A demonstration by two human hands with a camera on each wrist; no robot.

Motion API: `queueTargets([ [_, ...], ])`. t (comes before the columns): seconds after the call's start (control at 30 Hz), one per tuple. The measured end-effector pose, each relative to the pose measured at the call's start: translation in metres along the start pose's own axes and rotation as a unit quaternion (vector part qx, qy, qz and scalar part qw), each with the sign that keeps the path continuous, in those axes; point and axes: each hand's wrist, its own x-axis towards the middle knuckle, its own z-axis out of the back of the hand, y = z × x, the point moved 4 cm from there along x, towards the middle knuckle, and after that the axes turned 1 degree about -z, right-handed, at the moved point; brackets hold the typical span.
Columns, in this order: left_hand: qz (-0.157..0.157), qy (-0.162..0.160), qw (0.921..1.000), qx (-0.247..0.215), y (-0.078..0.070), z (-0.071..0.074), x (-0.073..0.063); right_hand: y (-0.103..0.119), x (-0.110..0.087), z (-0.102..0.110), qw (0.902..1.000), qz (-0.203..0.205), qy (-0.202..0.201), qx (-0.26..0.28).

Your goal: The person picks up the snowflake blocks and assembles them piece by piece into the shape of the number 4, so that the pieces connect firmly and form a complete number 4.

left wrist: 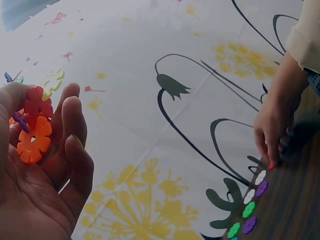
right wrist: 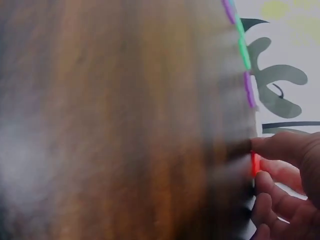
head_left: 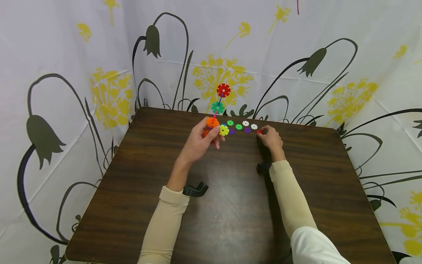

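My left hand (head_left: 199,141) holds up a chain of notched plastic discs between thumb and fingers. An orange disc (head_left: 212,122) and a yellow disc (head_left: 224,130) show at the fingers; a green disc (head_left: 217,107) and a red disc (head_left: 223,90) rise above, joined by thin pieces. In the left wrist view, a red disc (left wrist: 38,107) and an orange disc (left wrist: 34,142) sit inside the hand. At the table's far edge my right hand (head_left: 271,139) has its fingertips on a red disc (right wrist: 256,164), partly hidden by them.
Loose discs lie along the far edge of the brown table (head_left: 230,205): white discs (head_left: 245,123), green discs (head_left: 239,127) and purple discs (head_left: 247,130). Behind the table hangs a flower-printed curtain (head_left: 204,44). Each wrist wears a black camera (head_left: 196,189).
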Motion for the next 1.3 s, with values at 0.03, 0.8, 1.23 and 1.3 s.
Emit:
queueTargets([
  [0.03,-0.001,-0.003,1.0,0.0,0.0,0.0,0.0,0.0,0.0,0.0,1.0,0.002,0.003,0.002],
  [0.8,0.014,-0.001,0.9988,0.046,0.003,0.002,-0.003,0.012,-0.033,0.022,0.9804,0.072,0.062,0.172],
  [1.23,0.016,0.018,0.9982,0.055,0.006,-0.013,0.003,0.06,-0.096,0.06,0.9322,0.229,0.047,0.277],
  [1.3,0.017,0.019,0.9977,0.062,0.005,-0.014,0.004,0.069,-0.109,0.066,0.9264,0.25,0.046,0.278],
])
